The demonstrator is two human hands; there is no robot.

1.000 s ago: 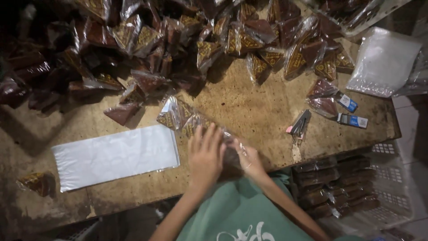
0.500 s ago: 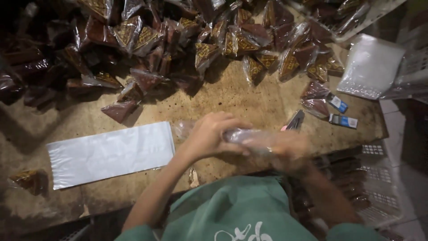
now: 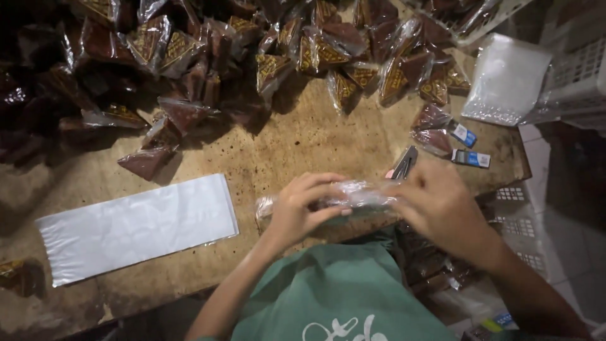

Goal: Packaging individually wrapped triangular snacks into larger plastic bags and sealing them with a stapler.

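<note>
- a stack of flat clear bags (image 3: 136,227) lies on the wooden table (image 3: 303,142), well to the left of the left hand, long side running left to right.
- one dark brown triangular packet (image 3: 146,162) sits alone just above that stack, apart from it.
- a big heap of wrapped packets (image 3: 265,50) covers the far side of the table, above and left of the hands; many show a gold patterned corner, the rest are dark brown.
- the left hand (image 3: 305,208) is at the near edge of the table, fingers curled together and closed on the left part of a long clear plastic bag (image 3: 344,196).
- that bag stretches left to right between both hands, just above the table's near edge; something dark shows inside it, but what it is cannot be told.
- a green shirt (image 3: 341,293) fills the bottom of the view, right under the bag.
- a small dark stapler (image 3: 404,163) lies on the table just above the bag's right end.
- the right hand (image 3: 442,205) grips the bag's right end, fingers bent inward and pinched on the plastic; the fingertips are hidden behind the hand.
- two small blue-and-white boxes (image 3: 470,146) lie on the table up and to the right of the stapler, beside two loose brown packets (image 3: 432,129).
- a second pile of clear bags (image 3: 505,79) rests at the table's far right corner.
- a white plastic crate (image 3: 524,221) stands below the table's right edge, beside the right hand.
</note>
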